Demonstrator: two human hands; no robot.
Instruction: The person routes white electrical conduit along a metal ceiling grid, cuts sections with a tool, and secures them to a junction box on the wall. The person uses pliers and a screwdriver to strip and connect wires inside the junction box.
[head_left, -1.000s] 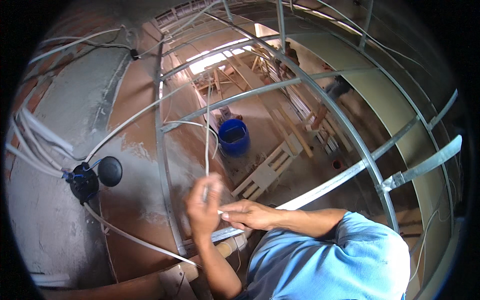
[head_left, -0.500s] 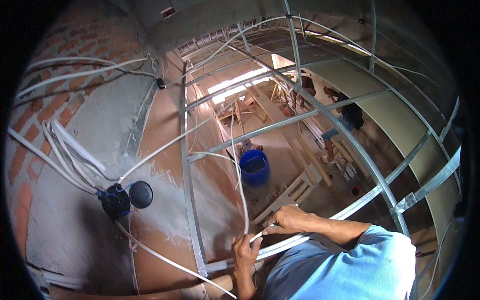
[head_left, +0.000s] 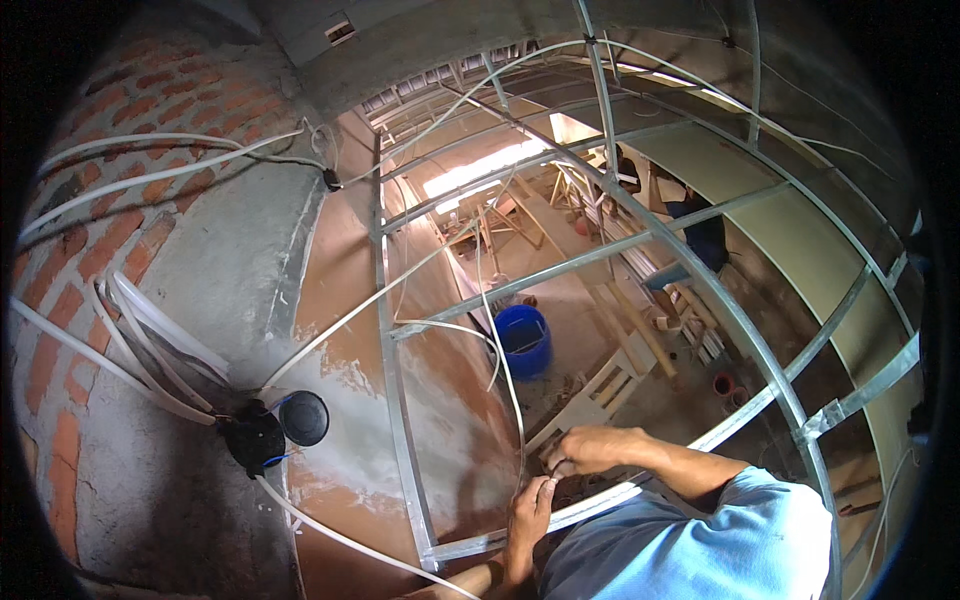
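Observation:
My left hand is closed on the lower end of a thin white conduit, which hangs in a curve from the ceiling frame. Right beside it, fingertips almost meeting, my right hand pinches the short end of the same conduit. Its tip is mostly hidden by the fingers. Both hands are just above a metal frame bar near my body, with my right forearm reaching across over it. A second white conduit ends loosely to the left of the held one.
A grid of metal ceiling profiles spreads around me. At left, a round black junction box with its lid hanging open joins several white conduits. Far below are a blue barrel, timber boards and another person.
My hands have drawn closer together, and the white piece that showed between them is now mostly covered. The view has shifted slightly, moving the surroundings to the right.

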